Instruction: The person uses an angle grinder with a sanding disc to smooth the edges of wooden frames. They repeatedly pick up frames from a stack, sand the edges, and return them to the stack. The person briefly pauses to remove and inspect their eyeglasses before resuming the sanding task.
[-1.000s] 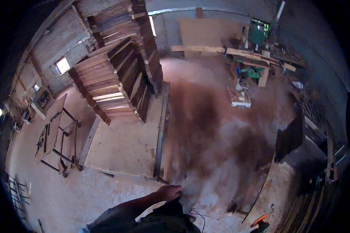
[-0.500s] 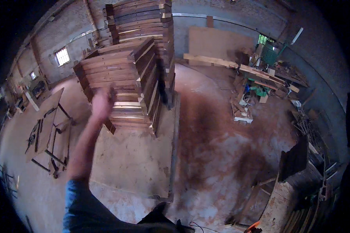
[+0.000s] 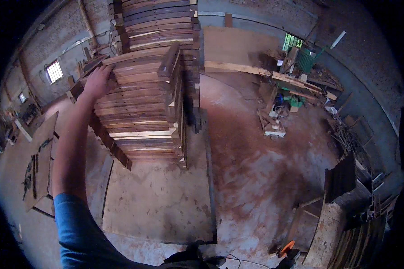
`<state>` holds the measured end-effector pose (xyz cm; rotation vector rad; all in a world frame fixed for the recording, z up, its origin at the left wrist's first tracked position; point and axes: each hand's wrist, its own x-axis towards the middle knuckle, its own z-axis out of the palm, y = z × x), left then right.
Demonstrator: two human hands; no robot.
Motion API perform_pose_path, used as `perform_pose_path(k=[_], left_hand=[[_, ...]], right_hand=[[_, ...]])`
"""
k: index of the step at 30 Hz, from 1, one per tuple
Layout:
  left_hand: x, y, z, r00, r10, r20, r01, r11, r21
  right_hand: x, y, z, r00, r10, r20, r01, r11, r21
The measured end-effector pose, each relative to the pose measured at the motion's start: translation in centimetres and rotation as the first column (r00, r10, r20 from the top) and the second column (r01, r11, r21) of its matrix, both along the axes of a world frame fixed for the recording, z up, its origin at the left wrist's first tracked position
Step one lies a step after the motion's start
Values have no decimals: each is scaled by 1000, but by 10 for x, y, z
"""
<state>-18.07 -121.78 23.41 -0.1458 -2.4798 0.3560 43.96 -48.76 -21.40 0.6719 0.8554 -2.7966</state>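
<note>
My left hand [image 3: 98,82] reaches up to the upper left part of a tall stack of brown wooden frames [image 3: 137,105]. Its fingers are bent together at the top frame's front edge, and the fingertips are hard to make out. Dark and pale boards alternate down the stack, with several bright strips low in it. The frames' side pieces jut out at the left and right corners. My right hand does not show.
The stack stands on a flat board [image 3: 159,201]. A second, taller stack [image 3: 159,22] rises behind it. On the left is a low table [image 3: 42,166]; on the right are a cluttered workbench [image 3: 296,80] and a wooden bench [image 3: 327,228]. An orange disc [image 3: 287,248] lies near the lower edge.
My left hand has risen from the stack's middle front to its top edge. The view has shifted, and the nearer stack looks larger.
</note>
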Motion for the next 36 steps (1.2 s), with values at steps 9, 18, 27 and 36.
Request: perform_pose_path(k=[9,18,27,36], left_hand=[[64,60,51,941,-80,329,43,992,117],[171,103,23,916,-296,271,260,952,163],[329,142,-177,843,-470,263,476,878,42],[382,176,-363,568,-385,727,246,923,296]], right_hand=[[-37,-44,68,949,-218,229,177,967,185],[-60,-45,89,853,-423,306,256,850,461],[-36,-15,39,976,-205,69,202,979,39],[-48,-54,103,987,-60,151,-14,896,444]])
